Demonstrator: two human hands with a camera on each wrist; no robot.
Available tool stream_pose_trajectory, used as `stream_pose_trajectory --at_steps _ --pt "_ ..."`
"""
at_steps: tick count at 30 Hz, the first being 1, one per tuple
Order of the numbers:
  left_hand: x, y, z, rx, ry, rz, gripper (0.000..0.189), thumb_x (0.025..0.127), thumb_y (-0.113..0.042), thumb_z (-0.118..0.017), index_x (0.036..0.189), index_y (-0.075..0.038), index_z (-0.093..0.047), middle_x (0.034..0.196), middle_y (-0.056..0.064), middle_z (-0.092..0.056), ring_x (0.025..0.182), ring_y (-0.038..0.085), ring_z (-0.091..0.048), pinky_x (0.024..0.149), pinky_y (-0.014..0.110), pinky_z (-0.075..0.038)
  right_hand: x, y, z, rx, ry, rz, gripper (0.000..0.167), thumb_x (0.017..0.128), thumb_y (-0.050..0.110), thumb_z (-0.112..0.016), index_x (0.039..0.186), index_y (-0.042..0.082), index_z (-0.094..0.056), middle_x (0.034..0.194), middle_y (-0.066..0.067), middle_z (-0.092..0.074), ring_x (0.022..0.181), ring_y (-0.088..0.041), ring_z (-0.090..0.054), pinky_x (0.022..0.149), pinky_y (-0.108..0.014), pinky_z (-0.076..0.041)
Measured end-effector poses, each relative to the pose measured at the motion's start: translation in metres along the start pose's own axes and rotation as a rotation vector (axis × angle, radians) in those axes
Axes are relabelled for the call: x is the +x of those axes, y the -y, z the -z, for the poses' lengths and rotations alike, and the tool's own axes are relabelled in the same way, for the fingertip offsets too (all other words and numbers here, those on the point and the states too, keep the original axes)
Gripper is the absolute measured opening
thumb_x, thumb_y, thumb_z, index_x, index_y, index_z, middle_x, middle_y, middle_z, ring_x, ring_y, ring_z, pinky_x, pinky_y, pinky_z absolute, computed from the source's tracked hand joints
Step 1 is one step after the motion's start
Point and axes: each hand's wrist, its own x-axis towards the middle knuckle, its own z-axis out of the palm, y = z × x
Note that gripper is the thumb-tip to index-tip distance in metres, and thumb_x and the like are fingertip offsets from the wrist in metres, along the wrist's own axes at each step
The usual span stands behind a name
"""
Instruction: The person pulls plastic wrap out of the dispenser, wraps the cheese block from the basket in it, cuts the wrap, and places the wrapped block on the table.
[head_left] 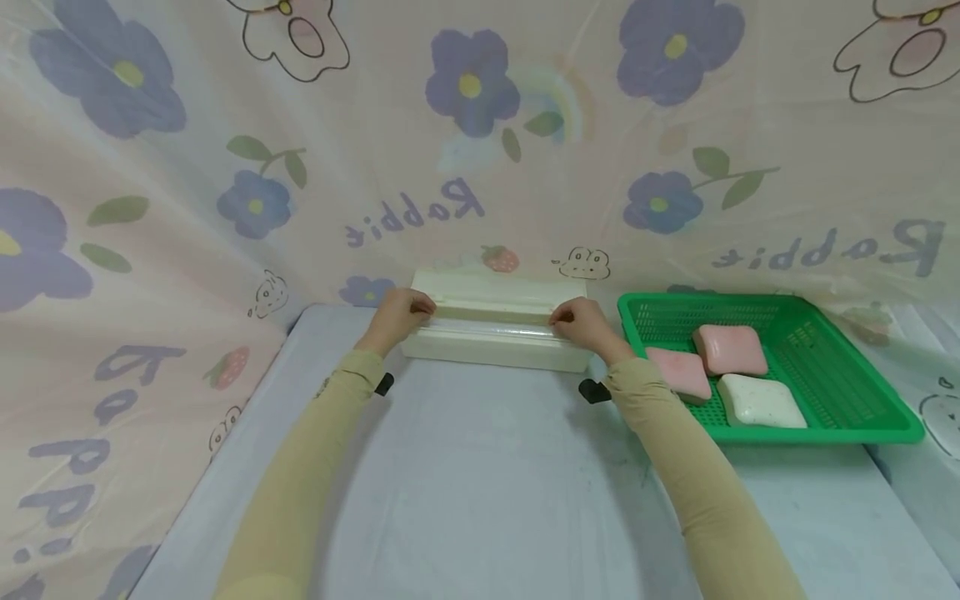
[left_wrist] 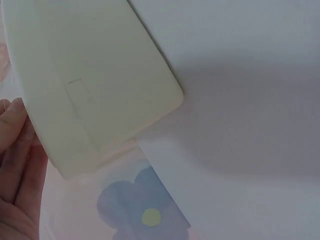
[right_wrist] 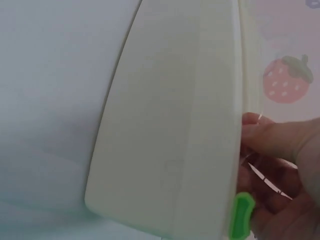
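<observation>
A cream cling film dispenser [head_left: 495, 350] lies at the back of the table with its lid [head_left: 498, 287] raised. Clear cling film [head_left: 495, 327] shines across its opening. At the left end, my left hand [head_left: 393, 318] pinches the film's edge between thumb and fingers. My right hand [head_left: 587, 323] pinches the film at the other end, and a glossy strip of it shows between the fingers in the right wrist view. The dispenser's smooth front [left_wrist: 95, 75] fills much of the left wrist view, with the left fingertips [left_wrist: 17, 107] behind its edge.
On the right, a green basket [head_left: 817, 435] holds two pink soap bars [head_left: 731, 350] and a white one [head_left: 761, 402]. A small green piece [right_wrist: 242, 216] shows by the dispenser's end. A printed curtain [head_left: 555, 167] hangs behind the table [head_left: 487, 483].
</observation>
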Motion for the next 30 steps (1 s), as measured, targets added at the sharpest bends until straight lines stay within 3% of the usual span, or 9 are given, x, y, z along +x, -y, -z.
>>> stream_pose_trajectory --at_steps 8,15,25,30 --pt "-0.001 0.000 0.000 0.007 -0.012 0.001 0.019 0.087 0.005 -0.066 0.106 0.005 -0.069 0.103 0.015 -0.068 0.094 0.027 -0.063 0.083 0.034 -0.054 -0.001 -0.002 0.002 0.004 -0.019 -0.013 0.015 0.092 0.002 -0.061 0.104 -0.003 -0.069 0.107 -0.018 -0.065 0.100 -0.031 -0.058 0.089 -0.044 -0.048" --pt "-0.003 0.003 0.001 0.027 -0.022 -0.024 0.017 0.087 0.001 -0.067 0.104 0.003 -0.071 0.103 0.014 -0.068 0.092 0.026 -0.064 0.082 0.034 -0.054 -0.002 -0.003 0.005 0.018 -0.059 -0.016 0.014 0.092 0.003 -0.062 0.100 -0.003 -0.071 0.105 -0.017 -0.067 0.098 -0.030 -0.060 0.087 -0.043 -0.049" --pt "-0.007 0.000 0.009 0.063 0.033 -0.014 0.019 0.089 -0.001 -0.065 0.108 0.003 -0.069 0.105 0.015 -0.067 0.092 0.026 -0.063 0.080 0.035 -0.054 -0.007 -0.002 0.010 0.088 -0.037 0.026 0.014 0.092 0.002 -0.062 0.101 -0.005 -0.070 0.093 -0.015 -0.069 0.081 -0.026 -0.066 0.068 -0.033 -0.056" --pt "-0.007 -0.002 0.016 0.051 0.041 -0.026 0.018 0.089 -0.002 -0.065 0.106 0.003 -0.070 0.102 0.014 -0.069 0.088 0.024 -0.065 0.078 0.034 -0.055 -0.010 0.004 0.017 0.089 -0.015 0.029 0.015 0.093 0.001 -0.061 0.102 -0.006 -0.070 0.093 -0.016 -0.069 0.081 -0.027 -0.067 0.069 -0.032 -0.057"
